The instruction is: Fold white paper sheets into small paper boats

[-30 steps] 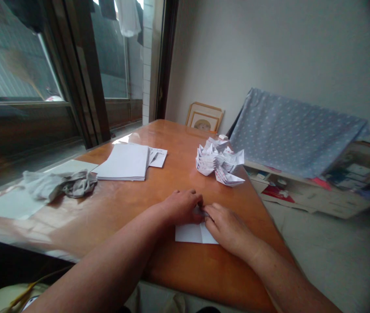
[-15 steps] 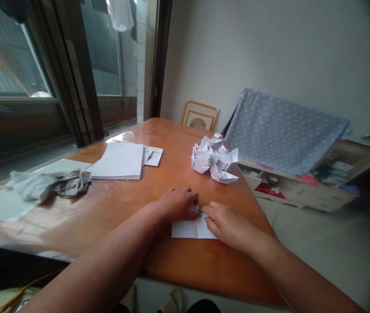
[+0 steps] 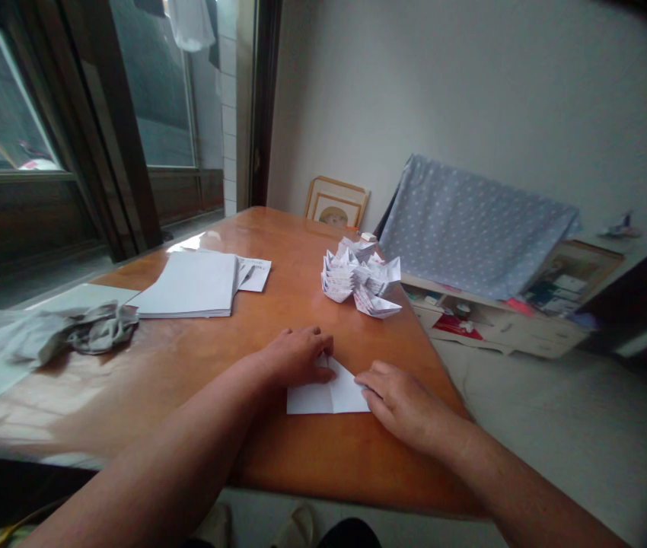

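Observation:
A small folded sheet of white paper (image 3: pixel 332 397) lies on the brown table near its front edge, with a crease down its middle and a slanted upper right edge. My left hand (image 3: pixel 302 358) is closed on the paper's top, thumb and curled fingers gripping near the peak. At the slanted right edge, my right hand (image 3: pixel 397 396) has its fingers pressed together on the paper; its fingertips partly cover that side. Beyond my hands sits a cluster of folded paper pieces (image 3: pixel 358 278) with pointed ends, some bearing print.
A stack of white paper (image 3: pixel 189 285) lies to the left, with printed sheets (image 3: pixel 255 274) beside it. Crumpled grey cloths (image 3: pixel 43 331) rest at the table's far left. Past the right table edge (image 3: pixel 443 365) stands a low cabinet (image 3: pixel 506 327) under a dotted blue cloth (image 3: pixel 477 224).
My right hand has slid outward and down from the paper's peak along its right side, baring the slanted edge. My left hand stays at the top. The camera view has shifted slightly right.

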`<state>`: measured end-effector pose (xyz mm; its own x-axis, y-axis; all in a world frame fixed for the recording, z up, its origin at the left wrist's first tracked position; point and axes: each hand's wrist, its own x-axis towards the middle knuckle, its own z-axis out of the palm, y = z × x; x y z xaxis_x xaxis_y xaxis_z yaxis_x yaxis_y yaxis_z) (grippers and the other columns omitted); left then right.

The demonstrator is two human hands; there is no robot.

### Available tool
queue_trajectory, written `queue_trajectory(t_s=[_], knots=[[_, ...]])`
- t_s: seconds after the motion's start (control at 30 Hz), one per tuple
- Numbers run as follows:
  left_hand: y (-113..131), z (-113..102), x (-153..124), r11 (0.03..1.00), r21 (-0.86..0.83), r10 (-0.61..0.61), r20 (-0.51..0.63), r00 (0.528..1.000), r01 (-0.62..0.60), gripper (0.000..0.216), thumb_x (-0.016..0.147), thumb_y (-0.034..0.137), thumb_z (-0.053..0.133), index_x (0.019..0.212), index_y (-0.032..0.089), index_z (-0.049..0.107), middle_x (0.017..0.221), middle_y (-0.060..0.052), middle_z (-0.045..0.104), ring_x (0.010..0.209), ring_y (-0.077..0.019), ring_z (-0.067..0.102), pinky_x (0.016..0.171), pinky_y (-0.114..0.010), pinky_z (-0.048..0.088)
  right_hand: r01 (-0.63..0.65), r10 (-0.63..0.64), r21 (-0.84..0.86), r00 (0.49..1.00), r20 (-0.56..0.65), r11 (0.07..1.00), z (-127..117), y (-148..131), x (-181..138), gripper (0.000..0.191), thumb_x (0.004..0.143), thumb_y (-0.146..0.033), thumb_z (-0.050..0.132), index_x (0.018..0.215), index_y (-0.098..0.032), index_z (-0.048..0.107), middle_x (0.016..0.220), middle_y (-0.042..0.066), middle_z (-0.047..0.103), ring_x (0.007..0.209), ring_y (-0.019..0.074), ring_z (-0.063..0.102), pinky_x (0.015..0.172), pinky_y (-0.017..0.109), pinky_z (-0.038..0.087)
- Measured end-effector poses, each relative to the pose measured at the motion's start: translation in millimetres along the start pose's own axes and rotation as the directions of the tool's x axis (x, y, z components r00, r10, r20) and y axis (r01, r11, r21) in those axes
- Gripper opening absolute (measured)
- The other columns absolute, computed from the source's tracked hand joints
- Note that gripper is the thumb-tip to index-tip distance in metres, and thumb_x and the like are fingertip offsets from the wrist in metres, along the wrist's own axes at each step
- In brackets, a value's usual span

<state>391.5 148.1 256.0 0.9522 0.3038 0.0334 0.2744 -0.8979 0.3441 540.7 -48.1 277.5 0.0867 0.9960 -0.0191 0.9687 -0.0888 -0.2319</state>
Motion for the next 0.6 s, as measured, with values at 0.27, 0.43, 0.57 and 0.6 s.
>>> queue_trajectory(t_s=[0.27, 0.43, 0.57, 0.6], knots=[[-4, 2, 0, 1.0, -0.012, 0.016, -0.014, 1.0, -0.016, 0.038, 0.08, 0.05, 0.071, 0.11, 0.027, 0.062, 0.111, -0.004, 0.064, 0.098, -0.0254, 0.064, 0.083, -0.038, 0.046, -0.037, 0.037, -0.007, 0.999, -0.01, 0.999, -2, 0, -16, 0.031, 0.099, -0.021, 0.048, 0.121, -0.021, 0.07, 0.099, 0.008, 0.063, 0.095, 0.0201, 0.06, 0.087, 0.03, 0.046], [-3, 1, 0, 1.0, -0.017, 0.002, -0.01, 1.0, -0.002, 0.037, 0.08, 0.05, 0.07, 0.109, 0.027, 0.062, 0.11, -0.004, 0.064, 0.096, -0.0246, 0.065, 0.081, -0.036, 0.046, -0.043, 0.043, 0.004, 0.999, -0.033, 0.999, -2, 0, -27, 0.029, 0.099, -0.02, 0.047, 0.116, -0.022, 0.071, 0.098, 0.007, 0.062, 0.094, 0.0203, 0.06, 0.087, 0.03, 0.046], [0, -2, -1, 1.0, -0.028, -0.003, -0.015, 1.0, 0.003, 0.036, 0.079, 0.048, 0.071, 0.108, 0.027, 0.063, 0.11, -0.004, 0.064, 0.094, -0.0236, 0.065, 0.081, -0.034, 0.047, -0.055, 0.057, 0.038, 0.997, -0.057, 0.998, -2, 3, -36, 0.026, 0.099, -0.02, 0.047, 0.106, -0.022, 0.072, 0.094, 0.006, 0.062, 0.091, 0.02, 0.06, 0.084, 0.03, 0.045], [1, -4, -2, 1.0, -0.03, 0.002, -0.017, 1.0, -0.002, 0.035, 0.08, 0.046, 0.071, 0.108, 0.027, 0.063, 0.11, -0.004, 0.064, 0.094, -0.0231, 0.065, 0.081, -0.034, 0.047, -0.055, 0.058, 0.052, 0.996, -0.063, 0.997, -2, 4, -37, 0.025, 0.098, -0.02, 0.048, 0.104, -0.022, 0.072, 0.093, 0.006, 0.062, 0.09, 0.0198, 0.06, 0.083, 0.03, 0.045]])
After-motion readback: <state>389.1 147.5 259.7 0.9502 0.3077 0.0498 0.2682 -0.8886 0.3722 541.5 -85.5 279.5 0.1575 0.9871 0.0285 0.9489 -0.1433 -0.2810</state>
